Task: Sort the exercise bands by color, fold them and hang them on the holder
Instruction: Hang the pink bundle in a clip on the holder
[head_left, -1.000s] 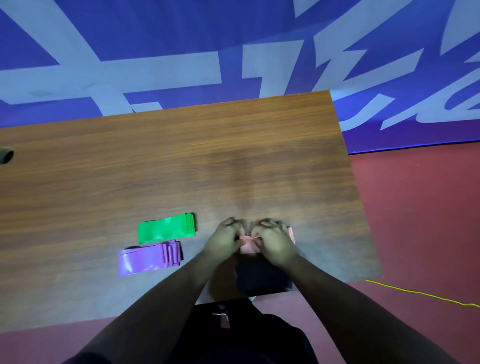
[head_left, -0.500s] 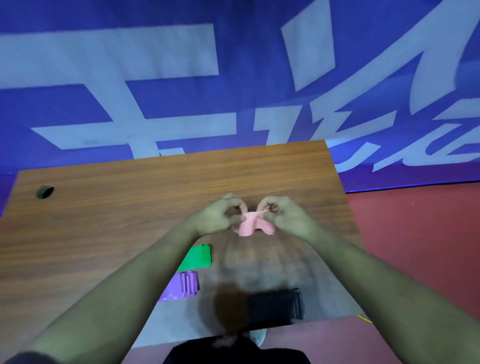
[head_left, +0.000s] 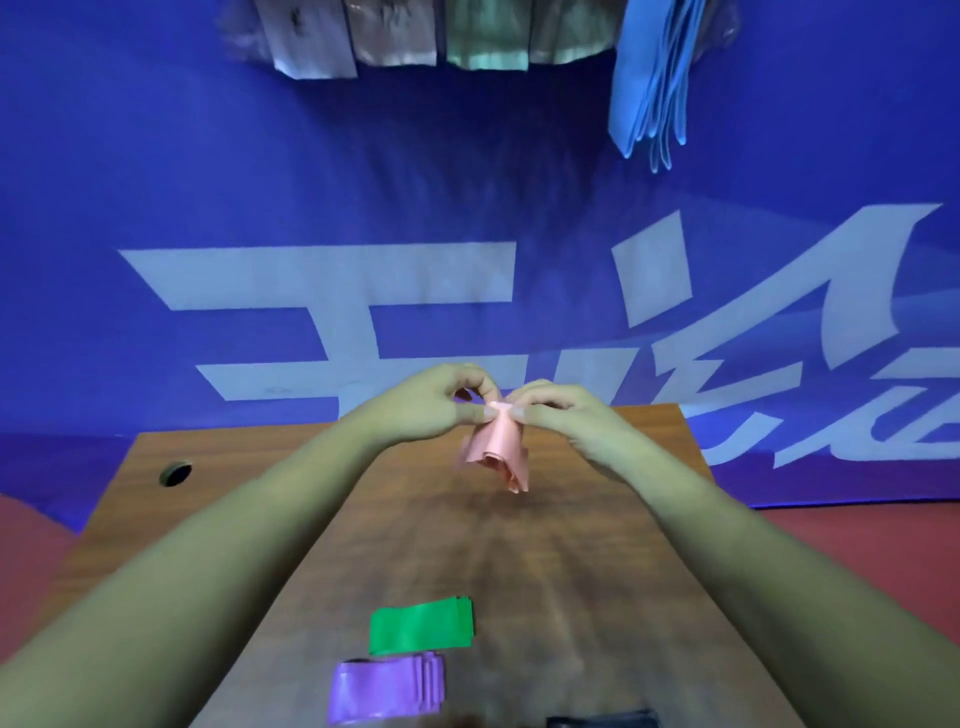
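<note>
A folded pink band (head_left: 497, 451) hangs in the air above the far half of the wooden table (head_left: 597, 597). My left hand (head_left: 436, 405) and my right hand (head_left: 563, 415) both pinch its top edge, fingertips almost touching. On the table near me lie a folded green band (head_left: 421, 626) and a folded purple band (head_left: 387, 688). A black band (head_left: 602, 721) peeks in at the bottom edge. High on the wall, blue bands (head_left: 649, 78) hang at the right, and several pale, blurred bands (head_left: 395, 36) hang at the left; the holder itself is out of view.
A blue banner with large white characters (head_left: 363, 291) covers the wall behind the table. A round cable hole (head_left: 175, 473) sits at the table's far left corner. Red floor (head_left: 857, 545) lies to the right of the table.
Both hands have lifted the pink band off the table and carried it up and away from me. My head has tilted up, bringing the hanging bands into view.
</note>
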